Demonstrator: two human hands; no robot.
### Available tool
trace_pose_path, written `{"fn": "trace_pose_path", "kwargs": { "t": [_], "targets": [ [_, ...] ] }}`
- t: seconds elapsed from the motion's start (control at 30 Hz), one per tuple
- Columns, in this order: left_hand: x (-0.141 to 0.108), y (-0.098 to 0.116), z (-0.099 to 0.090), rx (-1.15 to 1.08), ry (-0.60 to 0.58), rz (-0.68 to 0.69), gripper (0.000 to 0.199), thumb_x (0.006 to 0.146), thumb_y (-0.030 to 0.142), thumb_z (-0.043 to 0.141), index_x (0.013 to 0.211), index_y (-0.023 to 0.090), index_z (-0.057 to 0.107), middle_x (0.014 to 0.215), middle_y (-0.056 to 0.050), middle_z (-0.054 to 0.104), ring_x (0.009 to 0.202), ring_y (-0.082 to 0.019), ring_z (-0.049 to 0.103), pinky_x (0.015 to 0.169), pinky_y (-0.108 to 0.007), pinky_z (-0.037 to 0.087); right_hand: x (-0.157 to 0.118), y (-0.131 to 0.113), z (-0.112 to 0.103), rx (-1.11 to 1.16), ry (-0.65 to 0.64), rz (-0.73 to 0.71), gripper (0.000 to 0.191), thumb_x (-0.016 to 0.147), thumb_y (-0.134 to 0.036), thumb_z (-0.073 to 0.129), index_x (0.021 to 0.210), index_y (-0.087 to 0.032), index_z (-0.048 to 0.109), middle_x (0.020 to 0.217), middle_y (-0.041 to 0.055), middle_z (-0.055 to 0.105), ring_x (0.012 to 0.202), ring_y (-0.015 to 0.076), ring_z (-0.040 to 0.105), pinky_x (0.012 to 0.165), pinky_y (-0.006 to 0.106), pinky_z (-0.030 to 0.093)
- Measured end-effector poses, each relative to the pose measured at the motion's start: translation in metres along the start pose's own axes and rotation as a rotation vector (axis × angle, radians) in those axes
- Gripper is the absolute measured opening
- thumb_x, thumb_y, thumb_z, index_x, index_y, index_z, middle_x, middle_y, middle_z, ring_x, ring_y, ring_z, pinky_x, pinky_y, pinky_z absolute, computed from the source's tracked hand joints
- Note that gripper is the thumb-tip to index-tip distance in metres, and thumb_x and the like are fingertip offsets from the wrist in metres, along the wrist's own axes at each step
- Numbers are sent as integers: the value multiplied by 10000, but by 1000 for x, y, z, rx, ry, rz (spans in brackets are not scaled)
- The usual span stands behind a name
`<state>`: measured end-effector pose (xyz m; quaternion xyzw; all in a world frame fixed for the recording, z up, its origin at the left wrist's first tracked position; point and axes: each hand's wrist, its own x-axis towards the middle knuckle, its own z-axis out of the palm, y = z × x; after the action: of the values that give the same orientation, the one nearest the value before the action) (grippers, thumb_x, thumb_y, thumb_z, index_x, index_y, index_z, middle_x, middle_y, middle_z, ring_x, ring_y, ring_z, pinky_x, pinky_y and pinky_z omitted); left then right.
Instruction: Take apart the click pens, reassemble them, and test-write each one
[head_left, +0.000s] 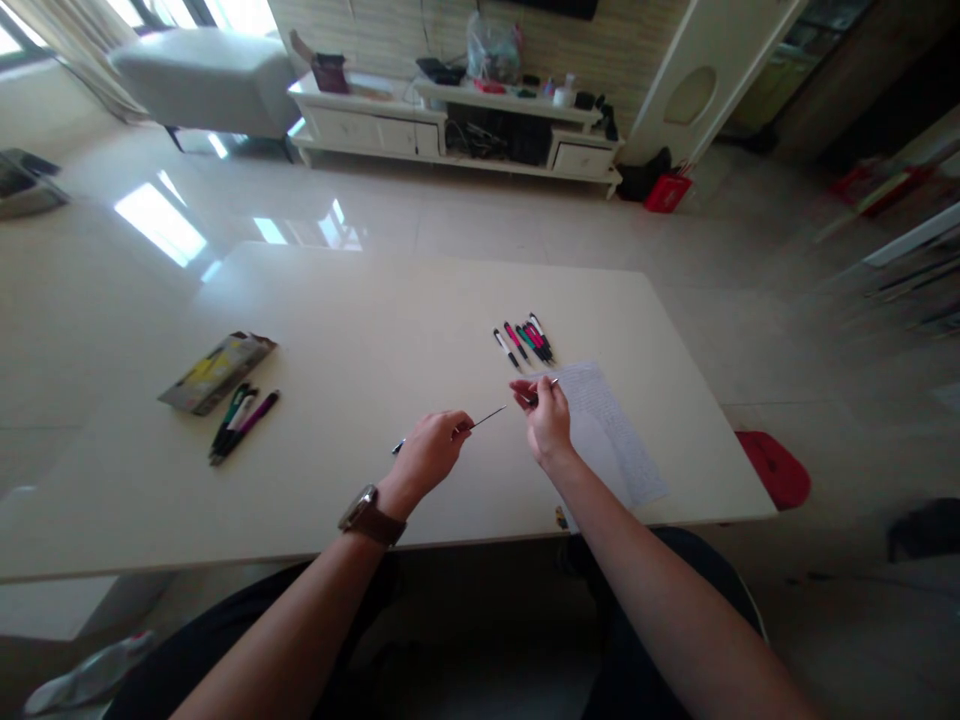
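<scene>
**Skinny rod in hand**

Left hand (pixel 431 448) pinches a thin rod (pixel 489 417) aimed at 2 o'clock; right hand (pixel 550 425) grips a small dark piece (pixel 533 400) (super blurry). Right arm (pixel 600 510) overlaps the paper (pixel 607 405); pens (pixel 533 342) at 1, box (pixel 217 372) at 9.

Colours and patterns
Held rod (pixel 487 417): dark. Left pens (pixel 245 428): green, white, purple, black. Right pens (pixel 517 341): white, pink, green, black. Box (pixel 217 373): grey, yellow markings. Sheet (pixel 600 425): whitish (fine grey line pattern). Counter (pixel 360 340): white.

glossy pale floor (pixel 450 222) with window reflections (pixel 160 222), white cabinet (pixel 349 130) along striped wall (pixel 382 35)
</scene>
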<state>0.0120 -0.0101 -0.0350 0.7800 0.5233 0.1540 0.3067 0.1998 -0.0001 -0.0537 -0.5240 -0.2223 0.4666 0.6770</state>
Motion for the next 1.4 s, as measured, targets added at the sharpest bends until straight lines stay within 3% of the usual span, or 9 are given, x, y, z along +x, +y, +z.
{"fn": "trace_pose_path", "kwargs": {
  "t": [0.13, 0.23, 0.3, 0.5, 0.67, 0.8, 0.93, 1.1, 1.4],
  "targets": [
    [-3, 5, -4, 19, -11, 8, 143, 908, 227, 583, 948, 231, 721, 923, -39, 758, 797, -174, 666, 692, -273, 444, -4, 9, -2, -184, -22, 66, 360, 841, -558, 568, 764, -207, 544, 710, 1, 635, 595, 119, 582, 571, 250, 437],
    [-6, 6, -6, 27, -6, 18, 147, 909, 224, 578, 951, 230, 719, 923, -42, 755, 798, -172, 661, 696, -275, 441, -10, 19, -3, -351, -165, 107, 353, 796, -545, 619, 730, -202, 567, 606, -37, 528, 506, 103, 450, 498, 245, 345],
    [-8, 2, -6, 50, -2, 0, 155, 906, 221, 574, 958, 235, 720, 921, -39, 754, 791, -173, 657, 698, -281, 439, -12, 24, -3, -450, -228, 78, 319, 755, -500, 668, 704, -206, 554, 589, -41, 515, 530, 116, 463, 528, 254, 363],
    [-16, -25, -1, 212, -63, -175, 172, 866, 191, 560, 892, 220, 727, 909, -72, 740, 873, -220, 658, 712, -309, 451, -6, 29, -7, -625, -76, -103, 183, 734, -365, 643, 752, -209, 549, 690, 6, 622, 676, 174, 594, 700, 310, 444],
    [-25, -30, -4, 354, -85, -299, 246, 861, 164, 508, 969, 231, 718, 935, -94, 737, 857, -250, 679, 669, -321, 457, -9, 31, -5, -688, -180, -104, 204, 718, -381, 664, 719, -204, 564, 688, 19, 630, 667, 180, 576, 683, 312, 430],
    [-29, -24, -8, 370, -14, -234, 237, 851, 172, 550, 1043, 226, 678, 979, -80, 734, 897, -237, 682, 701, -308, 472, -17, 32, 0, -707, -244, -88, 243, 707, -412, 699, 696, -196, 586, 652, 10, 607, 631, 167, 533, 631, 295, 405],
    [-23, -19, -8, 169, 24, -115, 256, 846, 253, 645, 1101, 236, 641, 1037, -38, 727, 887, -192, 668, 707, -277, 473, -27, 30, 7, -667, -351, -17, 262, 696, -419, 731, 704, -184, 615, 670, 15, 625, 642, 163, 543, 626, 286, 413],
    [-12, -8, -7, 54, -20, 17, 121, 913, 264, 586, 944, 220, 694, 934, -40, 737, 786, -163, 650, 683, -268, 448, -37, 26, 11, -613, -484, 46, 303, 709, -460, 739, 722, -173, 641, 677, 17, 624, 651, 159, 544, 640, 286, 422],
    [-2, -15, -3, 302, 7, -186, 250, 931, 260, 515, 920, 211, 759, 1003, -94, 733, 908, -218, 666, 759, -303, 476, -37, 15, 3, -760, -451, -33, 219, 779, -394, 661, 708, -191, 621, 685, -2, 609, 649, 150, 512, 634, 271, 386]
  ]
}}
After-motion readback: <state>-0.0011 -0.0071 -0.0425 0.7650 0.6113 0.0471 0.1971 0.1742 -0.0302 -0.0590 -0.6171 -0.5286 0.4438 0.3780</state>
